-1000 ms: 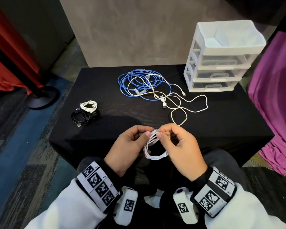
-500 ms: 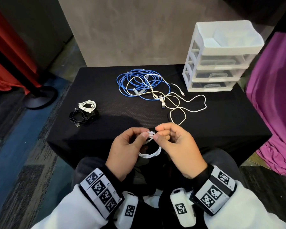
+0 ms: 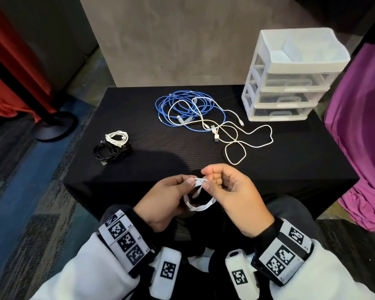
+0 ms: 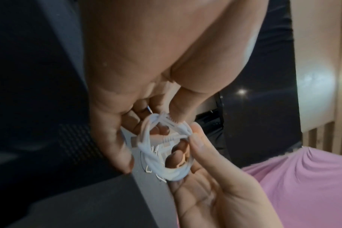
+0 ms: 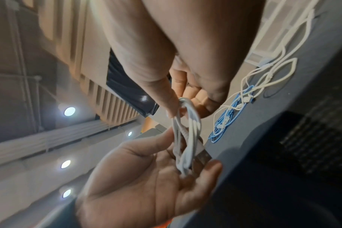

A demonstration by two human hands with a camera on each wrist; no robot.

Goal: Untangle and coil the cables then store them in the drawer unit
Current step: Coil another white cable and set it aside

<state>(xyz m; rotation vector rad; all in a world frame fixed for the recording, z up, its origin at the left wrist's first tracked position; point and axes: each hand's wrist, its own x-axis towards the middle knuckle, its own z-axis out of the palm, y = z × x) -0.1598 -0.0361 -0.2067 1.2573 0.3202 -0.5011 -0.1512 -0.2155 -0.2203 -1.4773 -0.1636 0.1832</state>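
Both my hands are up just above the near edge of the black table (image 3: 152,152), w/ a small white cable coil (image 3: 200,206) between them. My left hand (image 3: 165,202) pinches the top of the coil w/ thumb & forefinger, other fingers curled behind the loops. My right hand (image 3: 232,198) pinches the same top spot from the other side, thumb & index tip on the wrap; rest of its fingers are curled in. Left wrist view shows the coil (image 4: 166,148) as several loops w/ one strand wound across the top. A plug end lies along the loops in the right wrist view, near my left fingertips.

On the table: tangle of blue cable (image 3: 182,109) & cream-white cables (image 3: 236,135) mid-back, overlapping. Drawer unit (image 3: 290,79) back right, all 3 drawers closed. Far left, a coiled white cable (image 3: 116,137) sits touching a coiled black cable (image 3: 108,151).
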